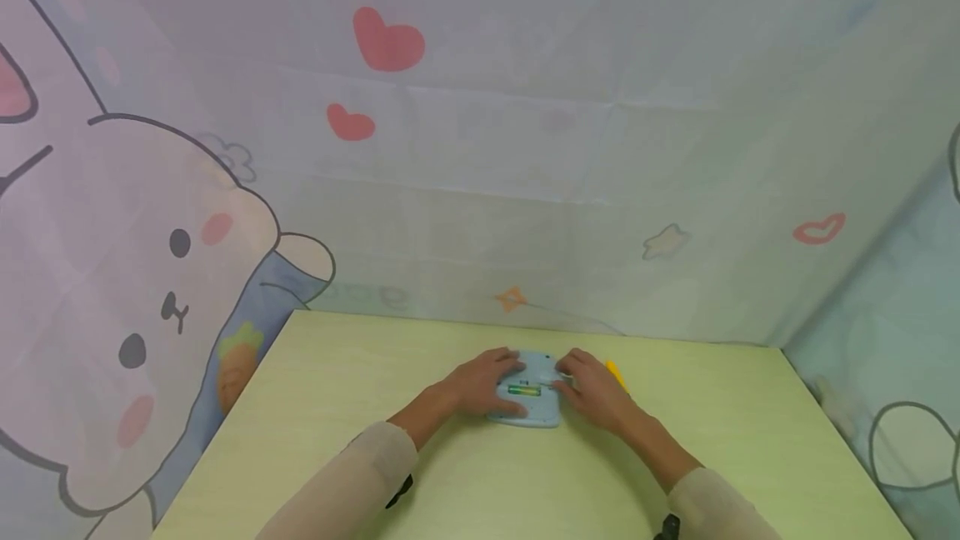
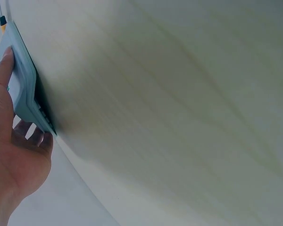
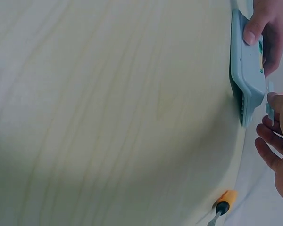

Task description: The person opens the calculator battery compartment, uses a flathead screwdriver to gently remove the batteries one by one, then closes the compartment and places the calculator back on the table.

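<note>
A light blue calculator (image 1: 538,417) lies face down on the table, its back showing an uncovered battery slot. Inside the slot sits a green and yellow battery (image 1: 524,391). My left hand (image 1: 483,387) holds the calculator from its left side, the thumb on the near part and the fingers toward the far edge. Keys show under the raised body in the left wrist view. At the calculator's right side, my right hand (image 1: 596,390) pinches a small light blue battery cover (image 3: 270,113) between thumb and fingers. In the head view that cover is mostly hidden by the hand.
A screwdriver with a yellow handle (image 1: 617,376) lies just beyond my right hand; its black collar and metal shaft show in the right wrist view. The pale wood-grain table (image 1: 337,382) meets a printed cloth backdrop (image 1: 487,215) behind it.
</note>
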Action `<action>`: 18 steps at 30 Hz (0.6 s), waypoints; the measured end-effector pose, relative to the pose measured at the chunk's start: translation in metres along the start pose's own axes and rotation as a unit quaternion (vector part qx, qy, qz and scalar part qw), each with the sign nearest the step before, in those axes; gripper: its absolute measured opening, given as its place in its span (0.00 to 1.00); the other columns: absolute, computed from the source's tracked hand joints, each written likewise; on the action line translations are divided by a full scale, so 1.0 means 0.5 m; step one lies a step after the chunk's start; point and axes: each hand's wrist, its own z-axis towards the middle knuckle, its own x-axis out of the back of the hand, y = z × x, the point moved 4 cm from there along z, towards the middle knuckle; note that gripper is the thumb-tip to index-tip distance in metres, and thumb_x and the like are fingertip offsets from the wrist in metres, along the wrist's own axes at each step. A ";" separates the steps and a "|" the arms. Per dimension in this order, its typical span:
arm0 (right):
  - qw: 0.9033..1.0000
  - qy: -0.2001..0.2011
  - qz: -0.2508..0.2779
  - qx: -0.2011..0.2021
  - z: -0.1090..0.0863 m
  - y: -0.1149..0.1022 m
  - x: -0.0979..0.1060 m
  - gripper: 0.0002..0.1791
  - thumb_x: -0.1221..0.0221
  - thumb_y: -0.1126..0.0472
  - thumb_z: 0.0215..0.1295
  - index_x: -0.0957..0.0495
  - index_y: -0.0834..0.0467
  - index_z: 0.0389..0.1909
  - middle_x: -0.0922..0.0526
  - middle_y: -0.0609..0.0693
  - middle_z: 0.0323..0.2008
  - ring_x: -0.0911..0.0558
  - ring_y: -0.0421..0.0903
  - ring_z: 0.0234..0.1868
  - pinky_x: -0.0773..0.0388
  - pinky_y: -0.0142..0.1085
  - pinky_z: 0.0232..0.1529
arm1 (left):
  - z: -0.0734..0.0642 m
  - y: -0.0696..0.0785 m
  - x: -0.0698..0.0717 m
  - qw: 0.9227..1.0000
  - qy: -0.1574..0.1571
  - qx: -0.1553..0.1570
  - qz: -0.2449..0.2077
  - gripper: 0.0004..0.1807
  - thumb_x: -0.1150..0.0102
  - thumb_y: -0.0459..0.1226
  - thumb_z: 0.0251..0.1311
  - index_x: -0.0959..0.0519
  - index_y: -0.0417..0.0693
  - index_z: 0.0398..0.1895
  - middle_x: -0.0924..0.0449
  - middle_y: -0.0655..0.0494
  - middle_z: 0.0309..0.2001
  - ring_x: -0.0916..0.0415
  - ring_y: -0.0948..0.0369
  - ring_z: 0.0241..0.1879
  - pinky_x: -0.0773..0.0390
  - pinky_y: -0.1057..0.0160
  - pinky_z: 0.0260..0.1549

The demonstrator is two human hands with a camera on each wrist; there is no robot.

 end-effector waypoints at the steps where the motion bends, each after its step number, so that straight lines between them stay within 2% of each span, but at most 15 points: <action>1: 1.000 0.003 -0.003 0.004 -0.001 0.001 0.001 0.11 0.29 0.62 0.69 0.17 0.62 0.47 0.18 0.51 0.44 0.17 0.48 0.46 0.17 0.46 0.49 | 0.000 0.000 -0.001 1.000 -0.001 0.000 0.000 0.47 0.34 0.67 0.62 0.31 0.60 0.80 0.42 0.58 0.83 0.47 0.55 0.82 0.34 0.51 0.73; 18: 1.000 0.000 -0.005 -0.011 -0.014 0.020 0.015 0.10 0.29 0.64 0.68 0.17 0.62 0.46 0.18 0.52 0.44 0.17 0.49 0.46 0.17 0.48 0.49 | -0.005 0.002 0.001 1.000 0.002 0.004 -0.010 0.47 0.35 0.68 0.62 0.32 0.61 0.81 0.44 0.60 0.83 0.48 0.55 0.82 0.36 0.49 0.74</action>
